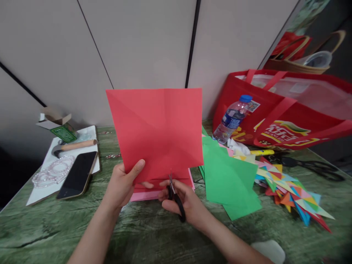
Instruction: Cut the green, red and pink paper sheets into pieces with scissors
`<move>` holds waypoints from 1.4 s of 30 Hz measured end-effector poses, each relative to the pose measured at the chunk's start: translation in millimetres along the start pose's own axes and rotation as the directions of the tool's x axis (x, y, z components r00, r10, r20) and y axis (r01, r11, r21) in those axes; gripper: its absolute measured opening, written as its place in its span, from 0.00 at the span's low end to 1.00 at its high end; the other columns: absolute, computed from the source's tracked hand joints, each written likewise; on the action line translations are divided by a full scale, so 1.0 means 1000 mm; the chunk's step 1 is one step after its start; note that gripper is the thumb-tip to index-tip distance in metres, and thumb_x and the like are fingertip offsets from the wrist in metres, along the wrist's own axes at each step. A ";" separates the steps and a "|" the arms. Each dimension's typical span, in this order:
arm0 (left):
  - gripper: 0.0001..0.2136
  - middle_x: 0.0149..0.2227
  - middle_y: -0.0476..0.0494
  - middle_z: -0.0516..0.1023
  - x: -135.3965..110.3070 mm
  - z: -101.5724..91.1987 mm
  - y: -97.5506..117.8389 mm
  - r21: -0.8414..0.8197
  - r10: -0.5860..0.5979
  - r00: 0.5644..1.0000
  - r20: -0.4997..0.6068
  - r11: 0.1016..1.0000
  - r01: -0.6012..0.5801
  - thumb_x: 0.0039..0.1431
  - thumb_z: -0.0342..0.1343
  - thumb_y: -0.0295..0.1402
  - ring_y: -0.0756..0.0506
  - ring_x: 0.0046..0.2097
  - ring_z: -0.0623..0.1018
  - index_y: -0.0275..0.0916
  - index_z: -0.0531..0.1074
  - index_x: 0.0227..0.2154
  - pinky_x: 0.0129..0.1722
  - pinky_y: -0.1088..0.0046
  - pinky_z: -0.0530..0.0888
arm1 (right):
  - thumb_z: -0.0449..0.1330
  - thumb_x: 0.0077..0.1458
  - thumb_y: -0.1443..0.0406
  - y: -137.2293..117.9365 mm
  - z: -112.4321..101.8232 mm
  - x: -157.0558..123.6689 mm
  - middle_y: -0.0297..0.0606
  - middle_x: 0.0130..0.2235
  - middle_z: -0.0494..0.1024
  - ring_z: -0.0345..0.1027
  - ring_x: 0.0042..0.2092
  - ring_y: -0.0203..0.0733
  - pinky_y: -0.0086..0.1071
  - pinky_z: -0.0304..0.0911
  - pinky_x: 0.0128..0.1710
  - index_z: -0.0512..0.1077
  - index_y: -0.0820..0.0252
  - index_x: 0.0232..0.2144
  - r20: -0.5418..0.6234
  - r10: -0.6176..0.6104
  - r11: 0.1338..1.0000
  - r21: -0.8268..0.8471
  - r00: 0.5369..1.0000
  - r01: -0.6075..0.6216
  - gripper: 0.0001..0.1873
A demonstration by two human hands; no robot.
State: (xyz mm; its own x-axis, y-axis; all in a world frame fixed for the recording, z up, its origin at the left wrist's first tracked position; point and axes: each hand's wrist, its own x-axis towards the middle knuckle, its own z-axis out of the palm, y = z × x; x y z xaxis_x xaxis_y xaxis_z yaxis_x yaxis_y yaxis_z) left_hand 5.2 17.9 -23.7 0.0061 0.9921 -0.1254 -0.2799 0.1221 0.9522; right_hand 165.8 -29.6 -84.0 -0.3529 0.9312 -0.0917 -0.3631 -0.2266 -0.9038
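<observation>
A red sheet of paper [159, 128] with a faint upright crease stands raised in front of me. My left hand [125, 183] pinches its lower left corner, thumb on the near face. Black-handled scissors [178, 205] are in my right hand [189, 205], their points upward at the sheet's lower edge. Whether the blades touch the paper I cannot tell. Beneath the raised sheet lies a stack of red and pink paper [148, 195], partly hidden by it and by my hands.
Green sheets [231, 176] lie to the right, beside folded multicoloured paper pieces [294, 187] and a second pair of scissors [316, 165]. Behind them stand a water bottle [231, 119] and a red bag [288, 113]. At left are a phone [78, 176], beads [55, 170], a wooden-handled tool [79, 145] and a green box [64, 132].
</observation>
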 end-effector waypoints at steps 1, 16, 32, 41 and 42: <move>0.09 0.33 0.43 0.80 0.000 0.001 -0.001 0.004 -0.007 1.000 0.001 1.000 0.007 0.45 0.62 0.32 0.43 0.28 0.79 0.33 0.75 0.30 0.22 0.73 0.78 | 0.67 0.40 0.63 0.000 -0.001 0.000 0.32 0.32 0.74 0.68 0.36 0.37 0.30 0.60 0.38 0.68 0.57 0.38 0.003 -0.011 1.000 -0.006 1.000 0.011 0.20; 0.08 0.28 0.46 0.80 -0.007 0.007 0.002 -0.007 -0.022 0.999 0.047 1.000 0.022 0.47 0.61 0.31 0.47 0.19 0.77 0.36 0.75 0.31 0.20 0.71 0.77 | 0.67 0.40 0.61 -0.011 -0.007 -0.004 0.35 0.33 0.71 0.65 0.36 0.37 0.32 0.59 0.38 0.67 0.60 0.38 0.005 -0.048 0.998 -0.036 0.999 0.048 0.21; 0.06 0.24 0.46 0.80 -0.008 0.007 -0.002 0.118 0.047 0.998 0.035 0.992 -0.051 0.47 0.60 0.34 0.44 0.21 0.78 0.36 0.77 0.26 0.21 0.71 0.76 | 0.67 0.41 0.64 -0.012 -0.012 -0.006 0.36 0.33 0.72 0.66 0.37 0.39 0.35 0.59 0.40 0.67 0.59 0.37 -0.026 -0.076 0.983 -0.170 0.997 0.071 0.19; 0.08 0.33 0.43 0.80 -0.008 0.010 0.007 -0.045 -0.026 0.997 -0.073 0.999 0.023 0.46 0.61 0.31 0.44 0.25 0.79 0.35 0.75 0.32 0.16 0.73 0.76 | 0.67 0.41 0.67 -0.010 -0.011 -0.005 0.35 0.32 0.74 0.68 0.35 0.38 0.32 0.61 0.37 0.67 0.59 0.30 -0.061 -0.062 0.992 -0.111 0.996 0.055 0.13; 0.09 0.35 0.43 0.80 -0.007 0.011 0.008 -0.066 -0.032 0.996 -0.084 0.997 0.026 0.46 0.61 0.31 0.44 0.27 0.79 0.35 0.75 0.33 0.16 0.73 0.76 | 0.67 0.41 0.67 -0.009 -0.010 -0.005 0.35 0.32 0.76 0.69 0.35 0.38 0.32 0.61 0.38 0.66 0.58 0.29 -0.123 -0.072 0.997 -0.036 0.990 0.068 0.14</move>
State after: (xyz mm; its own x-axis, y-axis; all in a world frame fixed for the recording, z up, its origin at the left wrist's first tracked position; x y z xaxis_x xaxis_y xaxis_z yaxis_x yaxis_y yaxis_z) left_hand 13.7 12.5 -12.6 -0.0655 0.9818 -0.1784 -0.3420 0.1459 0.9283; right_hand 179.3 -29.1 -79.7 -0.2173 0.9730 -0.0775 -0.3548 -0.1527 -0.9224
